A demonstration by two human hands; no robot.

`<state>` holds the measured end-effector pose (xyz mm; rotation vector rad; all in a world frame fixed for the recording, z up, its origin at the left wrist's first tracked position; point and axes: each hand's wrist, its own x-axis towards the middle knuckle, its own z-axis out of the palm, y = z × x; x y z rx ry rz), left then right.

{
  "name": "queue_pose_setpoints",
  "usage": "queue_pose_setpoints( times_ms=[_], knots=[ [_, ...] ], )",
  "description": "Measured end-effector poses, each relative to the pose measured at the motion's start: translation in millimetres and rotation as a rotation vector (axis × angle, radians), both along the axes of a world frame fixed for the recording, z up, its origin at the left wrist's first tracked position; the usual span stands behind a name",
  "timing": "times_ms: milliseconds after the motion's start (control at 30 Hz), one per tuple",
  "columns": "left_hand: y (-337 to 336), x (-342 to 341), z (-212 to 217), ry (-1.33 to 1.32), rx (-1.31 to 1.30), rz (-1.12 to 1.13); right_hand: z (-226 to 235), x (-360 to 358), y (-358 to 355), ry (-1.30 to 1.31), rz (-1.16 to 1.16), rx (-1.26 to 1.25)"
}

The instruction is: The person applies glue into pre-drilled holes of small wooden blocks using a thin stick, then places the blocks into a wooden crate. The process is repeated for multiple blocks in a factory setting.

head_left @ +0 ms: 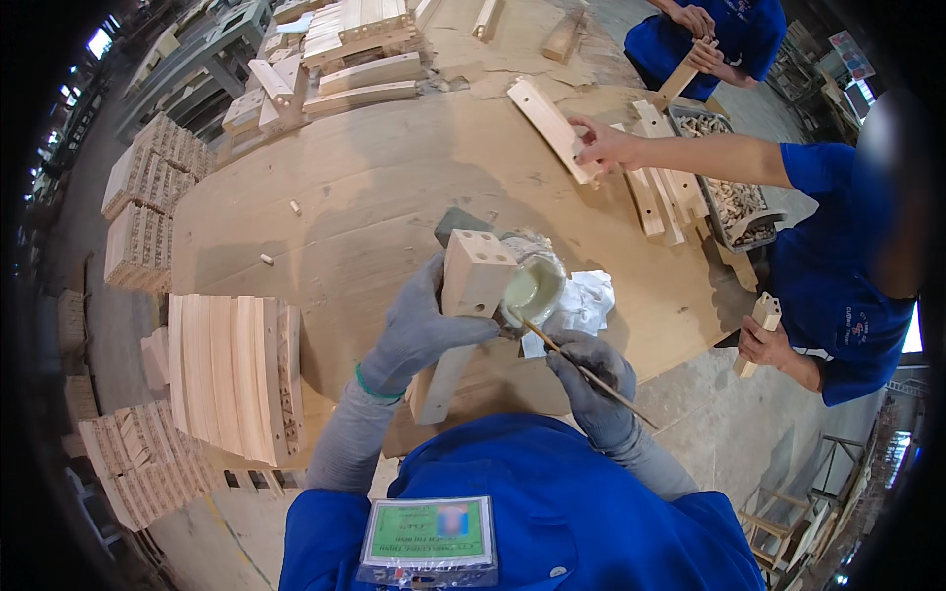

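My left hand (416,320), in a grey glove, is closed around a pale wooden post (477,276) with drilled holes in its upper end and side. Below that hand a length of wood (441,386) shows; I cannot tell whether it is the same piece. In my gloved right hand (594,379) is a thin stick (613,392), its far tip at the inner rim of a pot (548,264) of pale greenish liquid (525,288). The pot stands just right of the post. A crumpled white paper (583,303) lies beside it.
Stacked wooden pieces (227,374) stand at the left of the cardboard-covered table (345,177). Two small dowels (267,259) lie nearby. At right, a co-worker's hand (606,146) touches a drilled board (552,128), near a tray of dowels (734,197). Another person works farther back.
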<state>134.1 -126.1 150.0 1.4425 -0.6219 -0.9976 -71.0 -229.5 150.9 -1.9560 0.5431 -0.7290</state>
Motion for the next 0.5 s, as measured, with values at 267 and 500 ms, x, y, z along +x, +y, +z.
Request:
queue_pose_setpoints(
  times_ms=[267, 500],
  knots=[
    [41.2, -8.7, 3.0, -0.312, -0.074, 0.145, 40.0, -6.0, -26.9, -0.206, -0.170, 0.641],
    [82.2, -49.5, 16.3, -0.301, 0.014, -0.003, 120.4, 24.8, -32.2, -0.113, 0.210, 0.520]
  ],
)
